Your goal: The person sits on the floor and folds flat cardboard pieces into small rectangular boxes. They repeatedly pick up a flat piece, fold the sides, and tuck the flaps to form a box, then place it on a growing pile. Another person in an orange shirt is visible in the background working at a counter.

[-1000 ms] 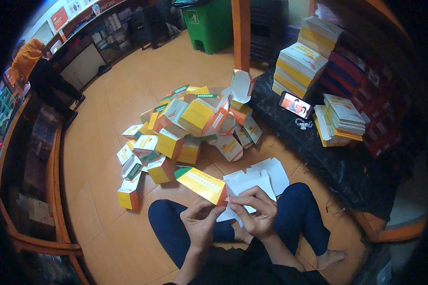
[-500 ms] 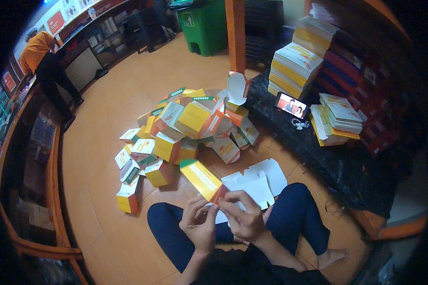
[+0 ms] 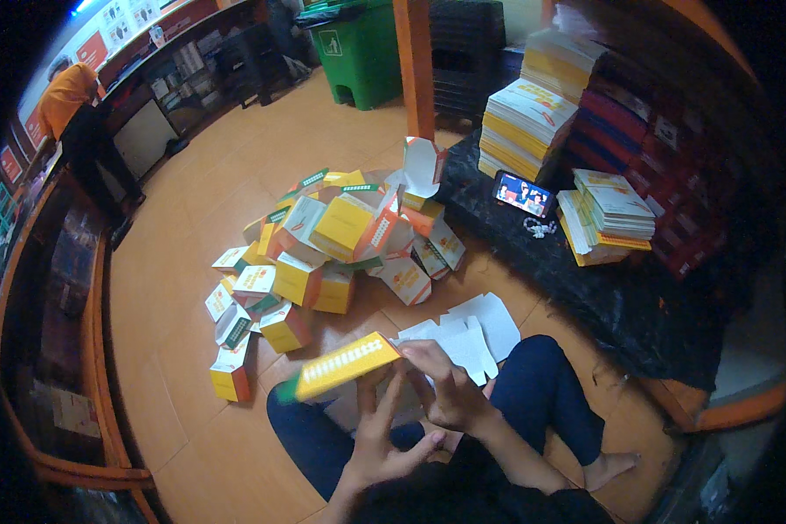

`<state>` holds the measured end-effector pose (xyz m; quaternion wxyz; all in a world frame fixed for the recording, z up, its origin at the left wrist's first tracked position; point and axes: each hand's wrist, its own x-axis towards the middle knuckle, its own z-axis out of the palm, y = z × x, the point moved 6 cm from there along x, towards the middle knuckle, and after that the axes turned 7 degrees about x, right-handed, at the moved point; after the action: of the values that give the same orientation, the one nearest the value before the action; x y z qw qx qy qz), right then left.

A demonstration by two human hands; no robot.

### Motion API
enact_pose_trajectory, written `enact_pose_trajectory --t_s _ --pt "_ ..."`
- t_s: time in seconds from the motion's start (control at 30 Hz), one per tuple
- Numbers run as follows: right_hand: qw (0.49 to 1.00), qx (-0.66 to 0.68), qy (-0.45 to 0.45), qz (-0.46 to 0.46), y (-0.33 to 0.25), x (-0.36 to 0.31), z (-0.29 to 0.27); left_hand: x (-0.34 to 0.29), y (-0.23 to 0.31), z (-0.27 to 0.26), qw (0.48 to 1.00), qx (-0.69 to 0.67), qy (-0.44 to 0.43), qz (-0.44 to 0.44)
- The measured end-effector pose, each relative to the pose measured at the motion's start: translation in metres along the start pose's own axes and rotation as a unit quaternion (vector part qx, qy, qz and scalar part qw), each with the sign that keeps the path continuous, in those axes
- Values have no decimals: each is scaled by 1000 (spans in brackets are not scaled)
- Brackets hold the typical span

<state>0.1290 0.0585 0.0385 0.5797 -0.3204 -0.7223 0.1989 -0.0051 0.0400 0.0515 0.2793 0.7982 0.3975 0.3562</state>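
A yellow, green and orange cardboard box (image 3: 345, 365), partly folded, is held tilted above my crossed legs. My right hand (image 3: 454, 389) pinches its right end between the fingers. Below the box my left hand (image 3: 382, 441) has its thumb spread away from raised fingers, whose tips reach the underside and are partly hidden there. White-side-up flat cardboard blanks (image 3: 467, 336) lie on the floor just beyond my right hand. In front of me spreads a heap of folded boxes (image 3: 345, 229) in yellow, white, orange and green, several standing open.
On a black-covered low platform (image 3: 524, 253) at the right stand tall stacks of flat cardboard (image 3: 528, 122), a smaller stack (image 3: 616, 210), a lit phone (image 3: 522, 194) and a beaded string (image 3: 540, 228). A green bin (image 3: 358, 57) is behind an orange post (image 3: 413, 74). A person (image 3: 74, 113) bends over a counter.
The box has swung lower and to the left, its green end now pointing left. My left hand has loosened from its pinch and spread its thumb; my right hand still grips the box.
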Motion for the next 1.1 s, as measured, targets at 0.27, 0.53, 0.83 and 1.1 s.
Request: enact_pose_trajectory --t_s 0.27,0.53,0.83,1.1 --pt "896 309 138 287 11 -14 1 7 -10 -3 977 168 91 97" --pt "984 33 127 123 -13 1 -9 -39 -82 -5 928 -189 236 -219" --pt "999 -19 19 44 -26 12 5 -39 -88 -2 882 -292 261 -264" --pt "990 -27 94 106 -21 12 2 -18 -50 1 879 -349 221 -238"
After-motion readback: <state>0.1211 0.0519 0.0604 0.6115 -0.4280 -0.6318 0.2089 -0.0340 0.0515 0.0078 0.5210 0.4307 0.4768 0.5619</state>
